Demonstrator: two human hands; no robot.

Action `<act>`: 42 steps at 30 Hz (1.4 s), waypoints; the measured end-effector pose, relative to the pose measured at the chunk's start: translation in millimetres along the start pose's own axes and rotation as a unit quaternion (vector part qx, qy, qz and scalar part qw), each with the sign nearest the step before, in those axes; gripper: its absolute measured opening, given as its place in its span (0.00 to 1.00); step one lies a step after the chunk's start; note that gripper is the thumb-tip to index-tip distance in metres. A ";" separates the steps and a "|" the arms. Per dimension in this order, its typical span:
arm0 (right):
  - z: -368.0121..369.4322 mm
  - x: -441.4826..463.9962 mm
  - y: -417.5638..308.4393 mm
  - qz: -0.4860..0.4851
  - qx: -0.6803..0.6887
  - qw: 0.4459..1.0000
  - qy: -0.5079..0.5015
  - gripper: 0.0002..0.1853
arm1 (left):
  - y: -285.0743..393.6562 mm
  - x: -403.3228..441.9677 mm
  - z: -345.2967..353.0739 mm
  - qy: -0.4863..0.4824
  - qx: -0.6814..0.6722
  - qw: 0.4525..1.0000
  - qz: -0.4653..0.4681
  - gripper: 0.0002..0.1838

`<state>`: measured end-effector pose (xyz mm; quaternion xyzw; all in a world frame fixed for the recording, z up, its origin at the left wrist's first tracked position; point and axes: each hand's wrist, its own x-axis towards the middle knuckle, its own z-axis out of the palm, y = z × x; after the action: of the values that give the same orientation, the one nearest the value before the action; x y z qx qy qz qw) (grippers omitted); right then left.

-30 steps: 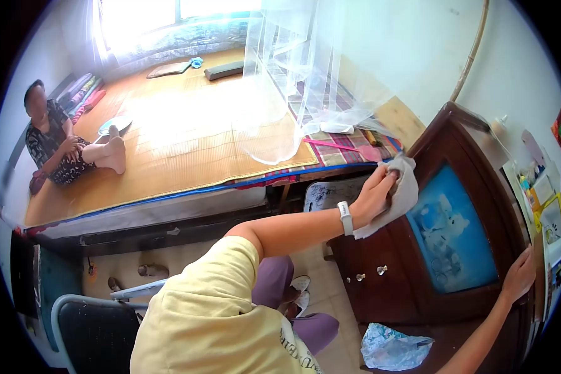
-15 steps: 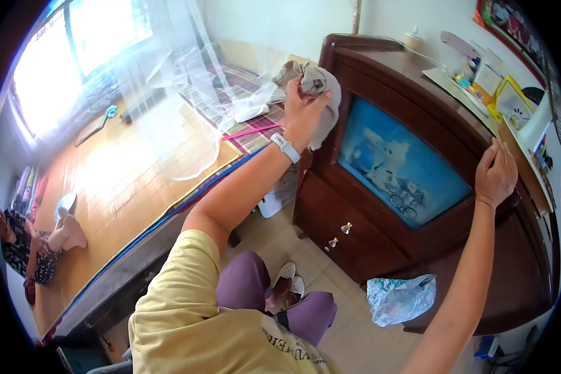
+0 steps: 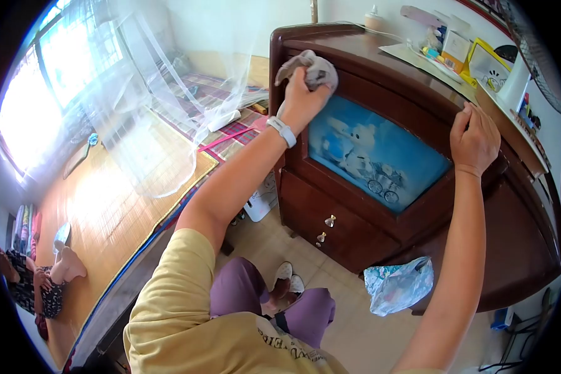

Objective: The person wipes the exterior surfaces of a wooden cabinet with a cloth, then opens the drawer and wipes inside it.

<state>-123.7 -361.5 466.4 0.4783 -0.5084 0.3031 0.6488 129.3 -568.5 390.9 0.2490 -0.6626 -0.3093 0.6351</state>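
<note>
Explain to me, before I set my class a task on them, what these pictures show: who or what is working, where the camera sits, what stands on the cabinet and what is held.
No machine is at work: these are one person's two bare hands. The camera is worn on that person's head, looking forward and down. The left hand has its grip on a crumpled grey fabric cloth, at the upper corner of a dark brown wooden cabinet with a blue picture panel. The right hand is at the cabinet's upper edge; I see nothing held in it. On the cabinet's top stand a small beige bottle with a white tip and, among clutter, a yellow-framed object I can't identify.
</note>
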 end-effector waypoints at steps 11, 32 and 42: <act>-4.9 2.1 -3.8 0.032 -0.022 0.998 -0.059 0.10 | 96.6 -92.5 122.6 -0.082 0.070 0.967 0.232 0.21; -0.6 -2.3 -2.0 0.042 -0.040 0.996 -0.064 0.11 | -11.1 8.2 -31.3 0.030 0.256 0.942 0.214 0.19; 0.6 -1.1 0.8 0.013 -0.018 0.999 -0.028 0.09 | -62.1 -41.0 -47.0 0.012 0.295 0.951 0.095 0.20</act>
<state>-124.9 -361.7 465.5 0.4680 -0.5376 0.2886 0.6393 175.0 -585.8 317.7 0.3651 -0.7370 -0.0352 0.5677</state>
